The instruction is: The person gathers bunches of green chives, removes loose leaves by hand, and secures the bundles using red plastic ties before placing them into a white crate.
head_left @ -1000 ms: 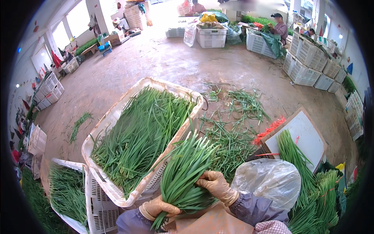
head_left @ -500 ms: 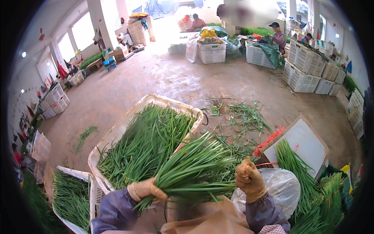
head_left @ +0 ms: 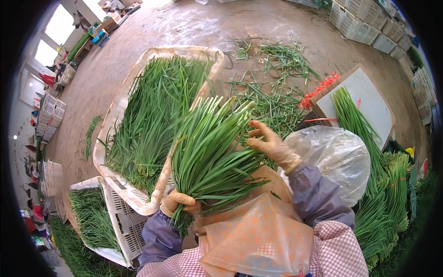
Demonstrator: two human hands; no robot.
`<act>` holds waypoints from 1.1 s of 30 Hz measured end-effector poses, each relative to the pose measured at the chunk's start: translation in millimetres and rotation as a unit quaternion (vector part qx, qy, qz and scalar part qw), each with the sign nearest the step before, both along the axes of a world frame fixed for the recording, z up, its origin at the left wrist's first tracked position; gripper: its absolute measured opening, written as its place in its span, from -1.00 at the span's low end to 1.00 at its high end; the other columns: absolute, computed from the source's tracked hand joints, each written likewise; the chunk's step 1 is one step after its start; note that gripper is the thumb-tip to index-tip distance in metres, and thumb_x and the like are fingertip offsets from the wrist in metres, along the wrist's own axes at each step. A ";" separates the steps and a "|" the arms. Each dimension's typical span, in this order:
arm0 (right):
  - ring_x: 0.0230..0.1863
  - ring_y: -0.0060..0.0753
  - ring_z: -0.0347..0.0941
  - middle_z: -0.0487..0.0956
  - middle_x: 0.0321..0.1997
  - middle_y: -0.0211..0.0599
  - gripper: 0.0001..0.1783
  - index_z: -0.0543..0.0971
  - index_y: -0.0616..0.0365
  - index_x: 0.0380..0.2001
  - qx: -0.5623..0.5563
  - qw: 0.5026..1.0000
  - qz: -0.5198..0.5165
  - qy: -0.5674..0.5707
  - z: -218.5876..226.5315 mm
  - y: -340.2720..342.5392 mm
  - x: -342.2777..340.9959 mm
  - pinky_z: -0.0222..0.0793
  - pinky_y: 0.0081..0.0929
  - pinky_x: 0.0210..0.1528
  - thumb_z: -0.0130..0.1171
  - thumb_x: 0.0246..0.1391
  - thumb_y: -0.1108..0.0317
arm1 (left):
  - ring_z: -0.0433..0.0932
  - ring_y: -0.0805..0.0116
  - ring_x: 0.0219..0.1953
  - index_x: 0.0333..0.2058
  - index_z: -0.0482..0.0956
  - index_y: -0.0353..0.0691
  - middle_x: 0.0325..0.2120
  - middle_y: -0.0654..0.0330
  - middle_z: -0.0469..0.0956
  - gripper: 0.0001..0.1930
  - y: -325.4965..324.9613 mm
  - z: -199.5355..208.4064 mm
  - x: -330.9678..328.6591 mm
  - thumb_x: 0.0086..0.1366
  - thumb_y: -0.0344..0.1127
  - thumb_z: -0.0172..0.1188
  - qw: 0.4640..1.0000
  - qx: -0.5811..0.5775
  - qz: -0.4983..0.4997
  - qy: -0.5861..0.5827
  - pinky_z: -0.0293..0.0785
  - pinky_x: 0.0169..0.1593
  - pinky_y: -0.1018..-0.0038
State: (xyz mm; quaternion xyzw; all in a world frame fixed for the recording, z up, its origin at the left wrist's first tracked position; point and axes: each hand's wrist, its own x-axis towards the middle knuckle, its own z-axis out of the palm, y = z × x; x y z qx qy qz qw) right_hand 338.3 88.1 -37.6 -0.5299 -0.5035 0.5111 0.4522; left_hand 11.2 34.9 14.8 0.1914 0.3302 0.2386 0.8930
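My gloved left hand (head_left: 181,201) is closed around the lower, leafy end of a thick bunch of green garlic chives (head_left: 214,150). The bunch fans out upward in front of me, pale cut ends at the top. My gloved right hand (head_left: 273,146) is beside the upper right of the bunch, fingers apart and slightly curved; whether the fingertips touch the stems is hard to tell. Left of the bunch stands a white plastic crate (head_left: 121,104) filled with loose chives (head_left: 159,101). An orange-patterned plastic apron (head_left: 258,235) covers my lap.
Chive scraps (head_left: 277,99) litter the floor ahead. At right are a white board (head_left: 364,104) with red ties (head_left: 318,90), a clear plastic bag (head_left: 332,157) and tied chive bundles (head_left: 390,184). A second crate (head_left: 124,221) stands lower left; stacked crates (head_left: 355,23) are far right.
The view has tilted down. My right hand has gone from a closed fist to open fingers and moved nearer the bunch. The bunch has turned more upright, still in my left hand.
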 end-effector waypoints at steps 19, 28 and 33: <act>-0.72 -0.64 0.35 0.50 -0.66 -0.39 -0.77 0.56 0.26 -0.38 -0.205 0.974 -0.053 0.082 23.3 36.9 -15.6 0.20 -0.66 -0.77 0.10 0.19 0.29 | 0.16 0.51 -0.80 0.02 0.34 -0.46 -0.73 0.19 0.36 -0.41 -13.1 -8.1 2.4 -0.05 -0.45 0.26 1.000 0.001 -0.017 -0.019 0.02 -0.69 0.54; -0.66 -0.67 0.35 0.49 -0.58 -0.45 -0.78 0.53 0.20 -0.25 -0.081 0.930 -0.209 0.292 -1.6 43.8 90.8 0.31 -0.67 -0.68 0.08 0.22 0.25 | 0.15 0.50 -0.80 -0.02 0.37 -0.44 -0.78 0.22 0.30 -0.45 -4.1 -19.2 -1.2 -0.02 -0.39 0.29 0.998 0.003 -0.051 -0.031 0.00 -0.68 0.51; -0.46 -0.51 0.46 0.54 -0.22 -0.34 -0.61 0.50 0.11 0.01 -0.068 0.988 -0.016 0.137 29.4 48.6 2.2 0.46 -0.62 -0.43 0.20 0.15 0.21 | 0.17 0.49 -0.80 -0.02 0.37 -0.46 -0.76 0.19 0.34 -0.46 -8.0 -16.9 -6.2 -0.03 -0.44 0.27 0.998 -0.009 -0.043 -0.038 0.04 -0.68 0.53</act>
